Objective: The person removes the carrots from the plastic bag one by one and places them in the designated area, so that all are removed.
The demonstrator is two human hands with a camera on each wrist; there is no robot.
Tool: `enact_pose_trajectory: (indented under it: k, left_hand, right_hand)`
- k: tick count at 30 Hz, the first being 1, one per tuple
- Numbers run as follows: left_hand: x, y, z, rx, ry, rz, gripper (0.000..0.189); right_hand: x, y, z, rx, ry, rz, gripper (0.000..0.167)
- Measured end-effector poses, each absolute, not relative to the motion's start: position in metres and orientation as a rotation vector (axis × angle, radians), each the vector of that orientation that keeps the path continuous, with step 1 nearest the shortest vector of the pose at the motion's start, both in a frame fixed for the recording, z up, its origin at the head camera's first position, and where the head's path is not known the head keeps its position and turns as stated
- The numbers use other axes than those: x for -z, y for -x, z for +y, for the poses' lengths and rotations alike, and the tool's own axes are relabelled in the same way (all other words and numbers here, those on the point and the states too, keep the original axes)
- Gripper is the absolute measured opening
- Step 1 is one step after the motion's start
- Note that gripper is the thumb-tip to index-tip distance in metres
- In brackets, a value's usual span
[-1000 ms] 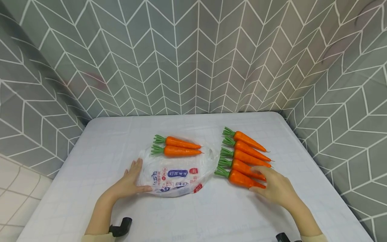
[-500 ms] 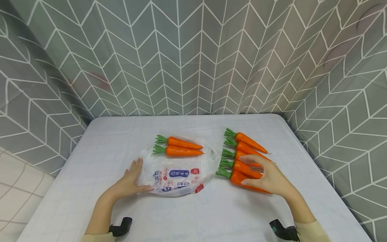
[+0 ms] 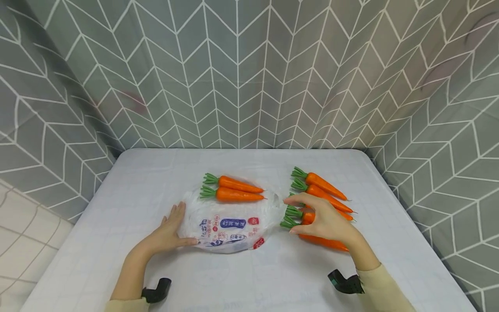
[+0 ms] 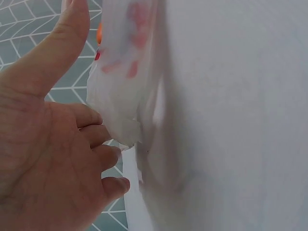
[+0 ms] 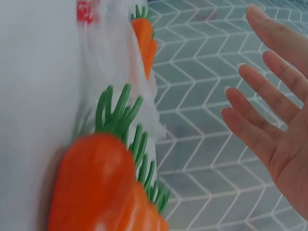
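Note:
A white translucent plastic bag [image 3: 232, 236] with blue and red print lies mid-table, bulging. Two orange carrots with green tops, the nearer carrot [image 3: 241, 195] and the farther carrot [image 3: 241, 185], rest on its back part. My left hand [image 3: 167, 234] touches the bag's left side with spread fingers, thumb at its front corner; in the left wrist view the fingertips meet the plastic [image 4: 120, 91]. My right hand [image 3: 329, 219] hovers over a row of several carrots [image 3: 329, 186], fingers apart and gently bent, holding nothing. It hides the middle of that row from the head camera.
A white cloth [image 3: 257, 286] covers the table. Grey curtains [image 3: 249, 78] with white chevron lines stand behind it and along both sides. Pale tiles [image 3: 27, 234] show at the lower left. A black wrist camera [image 3: 157, 290] sits on each arm.
My right hand has lifted off the carrots' tips and moved left over the row toward the bag, holding nothing. The nearest carrot has shifted slightly. My left hand stays at the bag.

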State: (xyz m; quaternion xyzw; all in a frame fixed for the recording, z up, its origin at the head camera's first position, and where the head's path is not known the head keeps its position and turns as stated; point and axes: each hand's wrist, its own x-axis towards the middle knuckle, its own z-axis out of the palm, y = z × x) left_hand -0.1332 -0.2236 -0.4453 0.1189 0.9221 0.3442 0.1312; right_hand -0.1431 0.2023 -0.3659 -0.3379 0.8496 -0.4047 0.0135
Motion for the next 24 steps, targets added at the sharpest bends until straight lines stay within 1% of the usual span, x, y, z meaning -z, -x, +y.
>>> enact_pose_trajectory:
  k: [6, 12, 24]
  left_hand:
    - [0.446, 0.134, -0.224, -1.011, -0.346, 2.673, 0.121]
    - [0.447, 0.134, -0.224, -1.006, -0.344, 2.677, 0.121]
    - [0.448, 0.134, -0.223, -0.997, -0.359, 2.683, 0.122]
  right_hand:
    - [0.362, 0.155, 0.182, 1.292, 1.099, 2.542, 0.06]
    - [0.359, 0.164, 0.166, 1.247, 1.205, 2.519, 0.059]
    - [0.361, 0.192, 0.133, 1.192, 1.238, 2.462, 0.056]
